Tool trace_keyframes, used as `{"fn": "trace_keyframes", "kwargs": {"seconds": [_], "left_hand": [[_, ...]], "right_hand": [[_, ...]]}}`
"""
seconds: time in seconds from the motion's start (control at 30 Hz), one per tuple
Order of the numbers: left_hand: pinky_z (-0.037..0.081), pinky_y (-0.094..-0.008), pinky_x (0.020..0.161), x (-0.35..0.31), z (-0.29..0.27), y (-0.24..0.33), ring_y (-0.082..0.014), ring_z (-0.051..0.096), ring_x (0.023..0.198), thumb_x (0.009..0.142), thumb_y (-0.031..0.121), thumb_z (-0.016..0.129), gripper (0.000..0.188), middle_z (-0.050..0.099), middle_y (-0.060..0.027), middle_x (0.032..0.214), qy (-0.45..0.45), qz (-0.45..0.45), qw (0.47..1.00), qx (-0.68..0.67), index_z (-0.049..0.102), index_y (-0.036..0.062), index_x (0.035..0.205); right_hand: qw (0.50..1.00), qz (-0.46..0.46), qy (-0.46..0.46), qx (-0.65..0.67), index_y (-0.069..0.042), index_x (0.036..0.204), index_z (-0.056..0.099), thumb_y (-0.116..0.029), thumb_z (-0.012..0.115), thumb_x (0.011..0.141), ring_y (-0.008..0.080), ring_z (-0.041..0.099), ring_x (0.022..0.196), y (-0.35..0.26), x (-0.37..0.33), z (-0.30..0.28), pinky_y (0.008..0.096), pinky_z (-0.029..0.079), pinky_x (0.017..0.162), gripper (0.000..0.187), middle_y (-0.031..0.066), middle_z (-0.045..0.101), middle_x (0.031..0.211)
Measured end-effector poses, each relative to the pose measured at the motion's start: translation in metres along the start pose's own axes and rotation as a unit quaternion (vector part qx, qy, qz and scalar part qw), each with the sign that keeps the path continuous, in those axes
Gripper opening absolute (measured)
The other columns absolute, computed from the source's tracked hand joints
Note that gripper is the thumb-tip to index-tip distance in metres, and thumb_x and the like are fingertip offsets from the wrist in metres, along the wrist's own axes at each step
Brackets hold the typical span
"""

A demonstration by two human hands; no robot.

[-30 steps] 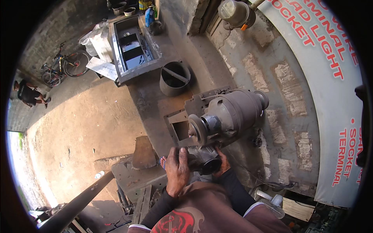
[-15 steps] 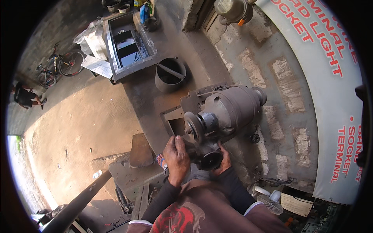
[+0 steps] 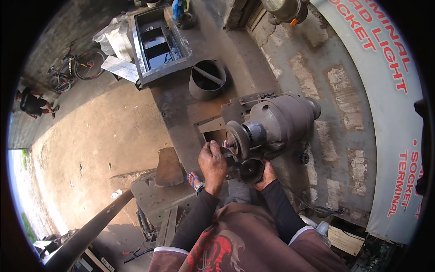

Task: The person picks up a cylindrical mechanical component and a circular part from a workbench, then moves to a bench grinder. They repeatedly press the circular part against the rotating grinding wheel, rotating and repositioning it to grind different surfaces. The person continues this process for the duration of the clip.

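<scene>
Between my hands is a dark metal machine part [image 3: 250, 171] with a round, hollow cup-like end facing up. My left hand [image 3: 213, 165] is closed on the part's left side, thumb and fingers pointing up. My right hand [image 3: 266, 175] wraps the right side of the cup end, its fingers partly hidden beneath. Just beyond the part is the wheel [image 3: 237, 139] of a dusty bench grinder [image 3: 285, 120]. The left hand is close to the wheel's near edge; I cannot tell whether the part touches the wheel.
A dark bucket [image 3: 207, 86] stands beyond the grinder, and a metal-rimmed trough [image 3: 144, 75] of dark liquid lies farther left. A pole [image 3: 97, 226] slants in at lower left. A banner [image 3: 385, 136] hangs at right. A person [image 3: 34, 103] and a bicycle [image 3: 74, 68] are far left.
The part's cup end has tilted to show more of its hollow, and my hands hold it slightly farther from the wheel. The view has shifted a little; the distant person has changed pose.
</scene>
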State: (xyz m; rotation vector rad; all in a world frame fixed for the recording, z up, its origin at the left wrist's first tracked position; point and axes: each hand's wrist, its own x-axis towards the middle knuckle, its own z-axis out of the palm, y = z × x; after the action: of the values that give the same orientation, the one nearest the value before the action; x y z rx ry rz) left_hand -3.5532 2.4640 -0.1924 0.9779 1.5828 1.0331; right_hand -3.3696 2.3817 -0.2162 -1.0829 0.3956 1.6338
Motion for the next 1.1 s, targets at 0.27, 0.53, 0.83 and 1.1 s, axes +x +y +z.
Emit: {"fn": "trace_keyframes", "kwargs": {"seconds": [0.27, 0.53, 0.83, 1.1], "left_hand": [[0.043, -0.0423, 0.063, 0.003, -0.024, 0.000, -0.0228, 0.047, 0.064, 0.105, 0.028, 0.050, 0.040, 0.054, -0.0165, 0.068, 0.022, -0.036, 0.998, 0.047, 0.057, -0.0052, 0.083], [0.048, -0.0366, 0.069, 0.003, -0.025, -0.026, -0.0233, 0.056, 0.073, 0.106, 0.031, 0.052, 0.038, 0.065, -0.0116, 0.083, -0.058, -0.030, 0.998, -0.024, 0.063, -0.0057, 0.101], [0.048, -0.0348, 0.103, -0.064, -0.034, -0.068, -0.0216, 0.061, 0.117, 0.085, 0.032, 0.086, 0.079, 0.065, -0.0124, 0.127, -0.271, -0.157, 0.910, -0.271, 0.048, -0.0045, 0.143], [0.053, -0.0320, 0.090, -0.061, -0.022, -0.050, -0.0161, 0.066, 0.099, 0.089, 0.028, 0.082, 0.046, 0.070, -0.0062, 0.108, -0.338, -0.275, 0.861, -0.261, 0.063, 0.0001, 0.121]], "right_hand": [[0.999, -0.008, -0.010, -0.043, -0.007, 0.123, 0.066, -0.040, 0.046, 0.106, 0.0266, 0.072, 0.104, 0.026, 0.019, 0.001, 0.0440, 0.060, 0.094, 0.042, 0.0121, 0.072, 0.118], [1.000, -0.012, -0.022, -0.003, -0.007, 0.125, 0.066, -0.040, 0.047, 0.106, 0.0275, 0.070, 0.108, 0.016, 0.003, 0.006, 0.0451, 0.060, 0.095, 0.042, 0.0129, 0.071, 0.120], [0.972, -0.071, -0.096, -0.203, -0.002, 0.132, 0.060, -0.010, 0.062, 0.095, 0.0257, 0.068, 0.116, 0.033, -0.027, -0.068, 0.0407, 0.055, 0.102, 0.038, 0.0153, 0.068, 0.127], [0.949, -0.162, 0.054, -0.264, -0.002, 0.141, 0.053, 0.000, 0.075, 0.086, 0.0249, 0.060, 0.127, 0.023, -0.053, -0.109, 0.0368, 0.046, 0.111, 0.060, 0.0135, 0.063, 0.137]]}}
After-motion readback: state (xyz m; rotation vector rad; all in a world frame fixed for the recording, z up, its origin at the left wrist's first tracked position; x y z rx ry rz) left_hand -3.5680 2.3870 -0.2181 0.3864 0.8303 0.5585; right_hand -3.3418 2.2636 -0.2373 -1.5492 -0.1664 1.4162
